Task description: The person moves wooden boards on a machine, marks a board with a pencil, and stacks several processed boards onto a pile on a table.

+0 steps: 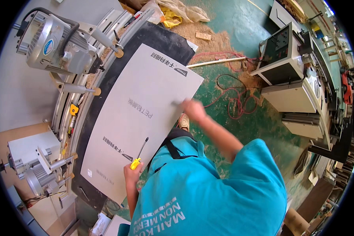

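Observation:
A large white panel with dark printing lies on a black-topped workbench. My left hand is closed around the yellow handle of a screwdriver, whose dark shaft slants up over the near part of the panel. By the panel's right edge is my right hand, smeared by motion. A small grey blur shows at its fingertips; I cannot tell whether it is held or what it is.
Two motor units, one silver and one grey, line the left side with rollers. A yellow tape measure rests on the bench rail. Red hose and sawdust cover parts of the green floor. A control cabinet stands right.

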The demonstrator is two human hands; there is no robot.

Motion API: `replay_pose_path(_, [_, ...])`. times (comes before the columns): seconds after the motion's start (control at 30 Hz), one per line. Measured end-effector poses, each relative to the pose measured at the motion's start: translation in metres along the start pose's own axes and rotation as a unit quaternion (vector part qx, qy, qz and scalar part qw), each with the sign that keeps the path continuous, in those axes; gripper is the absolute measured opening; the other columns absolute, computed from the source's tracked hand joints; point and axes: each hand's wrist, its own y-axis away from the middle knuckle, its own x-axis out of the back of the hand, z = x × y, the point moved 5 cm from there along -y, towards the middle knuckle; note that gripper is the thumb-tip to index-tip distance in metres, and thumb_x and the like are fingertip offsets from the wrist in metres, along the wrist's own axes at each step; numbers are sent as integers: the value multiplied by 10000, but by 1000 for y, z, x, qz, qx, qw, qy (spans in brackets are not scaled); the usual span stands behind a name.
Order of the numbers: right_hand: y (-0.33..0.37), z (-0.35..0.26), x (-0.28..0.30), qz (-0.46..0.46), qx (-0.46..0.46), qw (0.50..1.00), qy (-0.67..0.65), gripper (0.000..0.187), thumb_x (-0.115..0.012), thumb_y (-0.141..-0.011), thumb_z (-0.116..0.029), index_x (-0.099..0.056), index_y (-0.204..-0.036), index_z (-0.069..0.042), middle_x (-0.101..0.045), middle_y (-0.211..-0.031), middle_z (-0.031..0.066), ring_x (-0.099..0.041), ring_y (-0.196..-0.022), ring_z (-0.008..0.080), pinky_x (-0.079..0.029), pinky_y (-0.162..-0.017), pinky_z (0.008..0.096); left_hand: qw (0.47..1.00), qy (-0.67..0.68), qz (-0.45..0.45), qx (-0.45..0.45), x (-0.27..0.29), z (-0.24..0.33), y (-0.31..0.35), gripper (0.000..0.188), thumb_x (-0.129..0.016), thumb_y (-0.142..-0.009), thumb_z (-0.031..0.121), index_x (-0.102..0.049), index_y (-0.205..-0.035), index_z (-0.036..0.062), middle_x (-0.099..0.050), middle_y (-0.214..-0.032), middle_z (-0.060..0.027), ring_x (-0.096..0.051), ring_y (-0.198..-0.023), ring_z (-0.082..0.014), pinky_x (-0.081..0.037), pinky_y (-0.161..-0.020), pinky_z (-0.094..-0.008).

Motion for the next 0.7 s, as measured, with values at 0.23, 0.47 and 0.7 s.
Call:
replay_pose_path(0.23, [-9, -11, -23, -91, -7, 995, -46, 132, -570, -832, -150, -605, -941, -83, -636, -928, 109, -672, -812, 299, -557, -676, 450, 999, 23, -21, 23, -11, 21, 4, 311, -738, -815, 234, -658, -676, -33, -623, -563, -59, -588, -530, -138, -450, -529, -319])
replay_pose_path(0.47, [-30, 256, 93, 152, -348, 922, 72, 125, -561, -860, -135, -658, -926, -91, -676, -930, 160, -667, -835, 374, -539, -703, 478, 980, -200, -11, -14, -27, 26, 3, 380, -741, -814, 345, -662, -769, -24, -621, -627, -179, -604, -556, -312, -450, -553, -406])
replay_pose_path(0.7, [-53, 143, 82, 144, -82, 986, -15, 96, -590, -857, -153, -673, -885, -115, -629, -862, 78, -649, -834, 311, -541, -701, 434, 982, -185, -31, -4, -45, 46, 25, 424, -729, -810, 418, -669, -805, -1, -614, -657, -214, -613, -630, -407, -455, -581, -461])
